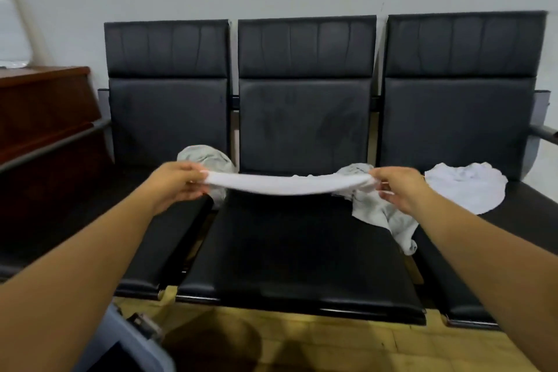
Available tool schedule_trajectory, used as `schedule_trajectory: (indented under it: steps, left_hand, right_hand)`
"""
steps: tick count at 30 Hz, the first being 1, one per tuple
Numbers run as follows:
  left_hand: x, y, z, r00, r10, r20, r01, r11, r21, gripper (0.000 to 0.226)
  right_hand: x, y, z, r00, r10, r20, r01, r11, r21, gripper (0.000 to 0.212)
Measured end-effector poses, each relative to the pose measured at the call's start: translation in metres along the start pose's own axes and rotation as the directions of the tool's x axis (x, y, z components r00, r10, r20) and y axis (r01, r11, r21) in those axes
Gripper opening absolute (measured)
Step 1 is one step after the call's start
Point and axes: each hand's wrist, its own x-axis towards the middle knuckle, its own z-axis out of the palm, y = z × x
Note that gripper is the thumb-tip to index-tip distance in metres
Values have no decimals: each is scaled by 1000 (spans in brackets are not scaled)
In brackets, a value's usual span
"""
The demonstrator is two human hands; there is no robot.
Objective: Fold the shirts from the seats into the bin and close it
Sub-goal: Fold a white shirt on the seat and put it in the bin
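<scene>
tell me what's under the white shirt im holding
Under the stretched white shirt: the black padded middle seat. Its ends hide parts of a left grey shirt and a right grey shirt.

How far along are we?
Nothing visibly done: only a corner of the bin shows, contents hidden. In hand: left hand and right hand grip a white shirt stretched above the middle seat. Remaining: a crumpled grey shirt on the left seat, a draped grey shirt at the middle seat's right edge, a loose white shirt on the right seat, then closing.
</scene>
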Motion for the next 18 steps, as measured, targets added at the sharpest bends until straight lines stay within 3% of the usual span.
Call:
schedule_trajectory:
  steps: [4,9,13,16,18]
  left_hand:
    - [-31,-82,0,965,-236,116,195,938,287,4]
    - [-49,-122,-7,904,-378,201,278,875,396,4]
    - [-53,-129,-6,918,-370,142,298,880,370,12]
    - [-56,-132,-2,905,-408,118,332,852,405,13]
    - [-56,-131,0,903,-422,79,346,823,451,4]
  right_hand:
    - [-22,72,-13,977,173,127,-131,950,-285,19]
    - [-20,111,-26,937,312,158,-165,791,-589,30]
    - [-26,111,-21,918,291,271,27,635,-772,11]
    - [-36,104,-16,888,311,339,127,544,-830,15]
    - [-38,103,-15,875,323,362,137,550,-824,21]
